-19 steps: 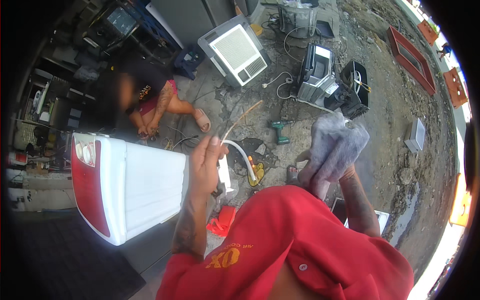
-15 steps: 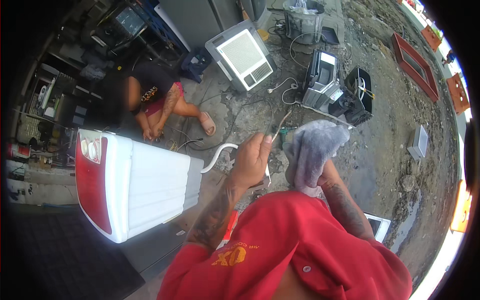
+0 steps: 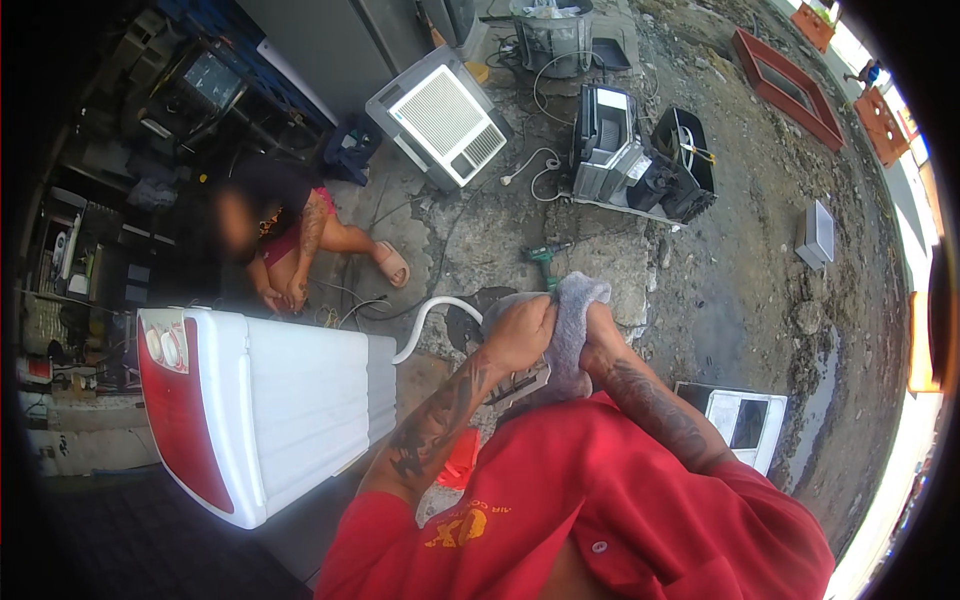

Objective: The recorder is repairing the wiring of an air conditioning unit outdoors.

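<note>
My left hand is closed on a grey cloth; whether the thin rod seen earlier is inside it is hidden. My right hand grips that same cloth, close beside the left. Just under my hands is a metal part, partly covered. To the left, a white washing machine with a red panel lies on its side, with a white hose curving toward my hands. A green cordless drill lies on the ground beyond the cloth.
A person crouches at left near cables. Ahead are an air-conditioner unit, opened appliance parts, a grey bin and a red frame. A grey tray and white unit are at right.
My hands have come together: the left moved right, the right moved left and down with the cloth, which now covers where the thin rod in my left hand was.
</note>
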Tool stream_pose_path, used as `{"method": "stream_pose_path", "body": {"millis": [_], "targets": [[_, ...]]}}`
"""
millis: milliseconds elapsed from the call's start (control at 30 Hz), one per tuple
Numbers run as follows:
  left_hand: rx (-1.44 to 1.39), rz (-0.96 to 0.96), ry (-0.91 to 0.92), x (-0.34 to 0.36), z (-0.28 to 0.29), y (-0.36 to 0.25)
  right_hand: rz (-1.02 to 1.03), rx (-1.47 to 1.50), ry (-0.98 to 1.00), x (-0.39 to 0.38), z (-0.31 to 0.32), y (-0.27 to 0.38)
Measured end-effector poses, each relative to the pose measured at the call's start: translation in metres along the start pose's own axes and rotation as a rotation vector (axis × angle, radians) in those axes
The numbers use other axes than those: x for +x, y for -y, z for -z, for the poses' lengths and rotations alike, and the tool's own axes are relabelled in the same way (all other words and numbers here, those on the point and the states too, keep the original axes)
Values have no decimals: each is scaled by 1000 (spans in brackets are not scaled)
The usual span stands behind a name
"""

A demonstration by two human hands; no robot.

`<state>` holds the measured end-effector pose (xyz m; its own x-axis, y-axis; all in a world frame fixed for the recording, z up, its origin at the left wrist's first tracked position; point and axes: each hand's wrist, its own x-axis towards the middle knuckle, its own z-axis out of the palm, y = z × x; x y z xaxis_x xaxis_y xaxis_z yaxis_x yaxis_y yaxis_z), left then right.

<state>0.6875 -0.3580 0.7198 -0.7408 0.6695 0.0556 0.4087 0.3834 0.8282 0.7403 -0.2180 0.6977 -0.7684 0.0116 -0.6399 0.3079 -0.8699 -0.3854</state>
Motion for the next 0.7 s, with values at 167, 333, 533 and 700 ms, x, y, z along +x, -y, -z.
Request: {"method": "stream_pose_path", "body": {"millis": [167, 333, 533, 700], "targets": [[-40, -4, 122, 0, -14, 8, 35, 95, -107, 34, 25, 22], [-94, 80, 167, 29, -15, 25, 43, 104, -168, 78, 28, 37], [-207, 266, 260, 92, -6, 67, -86, 66, -59, 151, 24, 53], [-429, 356, 453, 174, 13, 83, -191, 52, 255, 189, 19, 106]]}}
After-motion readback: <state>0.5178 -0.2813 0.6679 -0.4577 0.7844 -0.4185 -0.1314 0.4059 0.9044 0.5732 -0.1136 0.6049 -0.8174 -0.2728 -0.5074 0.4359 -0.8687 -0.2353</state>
